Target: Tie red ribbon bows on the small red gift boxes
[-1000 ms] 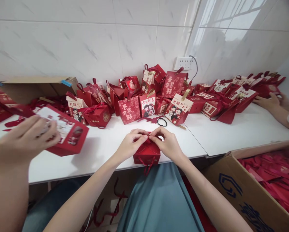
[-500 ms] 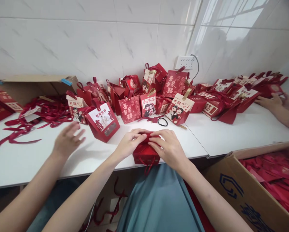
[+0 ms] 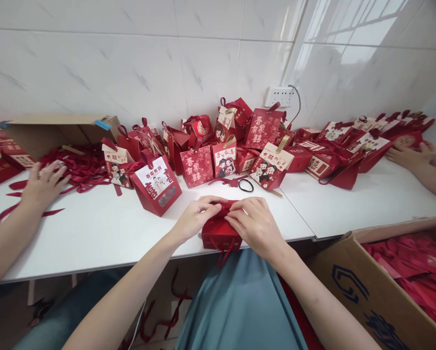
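A small red gift box (image 3: 221, 238) with a twisted cord handle sits at the front edge of the white table. Both my hands are at its top. My left hand (image 3: 196, 216) pinches red ribbon (image 3: 224, 210) on the lid from the left, fingers bent over it. From the right, my right hand (image 3: 252, 221) pinches the same ribbon with thumb and fingertips. The exact ends of the ribbon are hidden by my fingers. Just behind lie a black hair tie (image 3: 246, 185) and a short piece of dark red ribbon (image 3: 227, 182).
Several red gift boxes (image 3: 196, 166) stand along the wall. A co-worker's hand (image 3: 43, 184) rests over ribbons at left, near an open cardboard box (image 3: 57, 127). Another person's hands (image 3: 409, 153) are at far right. A carton (image 3: 371, 291) of red items stands at lower right.
The co-worker's hand on the left has moved further left, onto the ribbon pile. My hands stay on the red box, with only slight shifts of the fingers.
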`<control>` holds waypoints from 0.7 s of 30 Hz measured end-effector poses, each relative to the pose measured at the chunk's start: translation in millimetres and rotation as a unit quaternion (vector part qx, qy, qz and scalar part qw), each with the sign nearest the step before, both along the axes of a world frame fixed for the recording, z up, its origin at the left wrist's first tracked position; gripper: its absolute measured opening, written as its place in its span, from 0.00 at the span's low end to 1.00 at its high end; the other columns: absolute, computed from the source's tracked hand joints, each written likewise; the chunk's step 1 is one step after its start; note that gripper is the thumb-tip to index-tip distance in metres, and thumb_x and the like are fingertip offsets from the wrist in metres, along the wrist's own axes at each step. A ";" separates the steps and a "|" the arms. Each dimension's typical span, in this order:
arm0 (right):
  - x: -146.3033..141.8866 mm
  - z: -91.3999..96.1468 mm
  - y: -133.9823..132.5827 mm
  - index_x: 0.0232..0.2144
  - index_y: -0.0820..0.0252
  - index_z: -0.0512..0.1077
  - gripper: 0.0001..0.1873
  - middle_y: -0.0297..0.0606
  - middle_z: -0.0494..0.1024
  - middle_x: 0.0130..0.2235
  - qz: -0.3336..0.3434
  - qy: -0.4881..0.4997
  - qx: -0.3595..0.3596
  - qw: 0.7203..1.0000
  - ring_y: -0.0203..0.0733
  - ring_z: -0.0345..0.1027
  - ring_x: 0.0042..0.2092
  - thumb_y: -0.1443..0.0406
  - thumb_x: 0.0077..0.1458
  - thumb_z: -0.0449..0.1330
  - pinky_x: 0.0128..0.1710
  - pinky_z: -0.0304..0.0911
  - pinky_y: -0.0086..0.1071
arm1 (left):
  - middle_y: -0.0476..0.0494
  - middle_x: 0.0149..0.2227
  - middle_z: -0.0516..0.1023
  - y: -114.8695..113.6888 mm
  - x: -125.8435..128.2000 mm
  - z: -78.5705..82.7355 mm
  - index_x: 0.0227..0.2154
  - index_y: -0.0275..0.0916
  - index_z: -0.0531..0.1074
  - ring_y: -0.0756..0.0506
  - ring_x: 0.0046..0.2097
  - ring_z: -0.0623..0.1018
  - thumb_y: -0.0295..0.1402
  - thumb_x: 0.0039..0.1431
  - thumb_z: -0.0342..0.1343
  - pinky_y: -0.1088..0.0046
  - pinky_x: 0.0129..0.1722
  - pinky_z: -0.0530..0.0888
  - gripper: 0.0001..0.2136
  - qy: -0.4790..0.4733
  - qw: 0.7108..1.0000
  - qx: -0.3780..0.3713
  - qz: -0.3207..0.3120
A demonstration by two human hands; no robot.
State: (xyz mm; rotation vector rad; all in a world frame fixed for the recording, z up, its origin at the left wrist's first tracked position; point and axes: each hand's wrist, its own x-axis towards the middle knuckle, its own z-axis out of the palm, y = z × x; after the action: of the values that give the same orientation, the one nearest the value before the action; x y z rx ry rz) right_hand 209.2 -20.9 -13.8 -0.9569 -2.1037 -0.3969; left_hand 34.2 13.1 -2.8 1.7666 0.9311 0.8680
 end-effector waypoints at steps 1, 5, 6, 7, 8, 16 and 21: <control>0.4 0.6 0.8 0.28 0.63 0.71 0.08 0.39 0.76 0.32 0.004 -0.015 0.000 1.000 0.40 0.66 0.36 0.69 0.58 0.56 0.39 0.57 0.37 | 0.43 0.48 0.76 0.3 -0.7 0.2 0.29 0.39 0.78 0.42 0.52 0.71 0.36 0.58 0.50 0.62 0.56 0.63 0.13 0.002 1.000 0.002 -0.006; 5.4 3.2 4.4 0.29 0.64 0.70 0.08 0.40 0.76 0.34 0.017 -0.068 0.000 0.998 0.40 0.66 0.36 0.70 0.60 0.53 0.40 0.56 0.37 | 0.41 0.48 0.75 3.3 -4.7 0.1 0.28 0.38 0.78 0.41 0.51 0.71 0.39 0.59 0.48 0.63 0.54 0.64 0.15 0.025 0.999 0.029 -0.008; 7.6 3.8 5.2 0.29 0.64 0.70 0.08 0.41 0.75 0.34 0.017 -0.075 -0.001 0.997 0.40 0.65 0.36 0.70 0.60 0.53 0.40 0.56 0.37 | 0.41 0.48 0.75 4.3 -6.4 0.2 0.27 0.38 0.77 0.42 0.51 0.71 0.40 0.59 0.48 0.64 0.53 0.65 0.16 0.033 0.999 0.038 -0.001; 10.2 4.3 5.7 0.29 0.64 0.70 0.08 0.41 0.75 0.34 0.014 -0.080 -0.002 0.997 0.41 0.65 0.36 0.69 0.60 0.53 0.40 0.56 0.37 | 0.41 0.48 0.75 5.2 -8.3 0.5 0.27 0.38 0.77 0.42 0.50 0.71 0.40 0.59 0.48 0.64 0.52 0.66 0.16 0.044 0.998 0.047 0.007; 13.2 4.9 5.9 0.30 0.64 0.69 0.08 0.41 0.75 0.34 0.010 -0.085 -0.003 0.996 0.41 0.65 0.36 0.69 0.60 0.53 0.40 0.56 0.37 | 0.41 0.47 0.75 5.9 -10.6 1.0 0.26 0.38 0.76 0.42 0.50 0.71 0.41 0.59 0.48 0.65 0.51 0.66 0.16 0.056 0.997 0.055 0.017; 33.8 8.5 -0.5 0.32 0.63 0.69 0.08 0.43 0.74 0.36 -0.020 -0.129 0.018 0.991 0.42 0.62 0.37 0.72 0.60 0.51 0.42 0.55 0.38 | 0.44 0.37 0.71 -5.2 -18.2 2.8 0.26 0.39 0.74 0.46 0.41 0.73 0.36 0.58 0.51 0.68 0.44 0.70 0.11 0.158 0.958 0.218 0.101; 31.7 11.2 -2.4 0.32 0.63 0.69 0.15 0.43 0.74 0.35 -0.018 -0.152 0.040 0.987 0.40 0.62 0.35 0.78 0.59 0.45 0.42 0.55 0.37 | 0.48 0.29 0.69 -31.4 -2.4 9.5 0.28 0.38 0.69 0.50 0.29 0.71 0.34 0.61 0.47 0.74 0.29 0.68 0.09 0.222 0.926 0.255 0.169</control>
State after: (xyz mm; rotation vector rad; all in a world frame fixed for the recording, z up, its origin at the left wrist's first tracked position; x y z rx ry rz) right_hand 240.9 -23.2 -2.6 -0.9360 -2.3253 -0.6768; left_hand 31.8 -18.3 6.7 2.3564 1.4316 1.0103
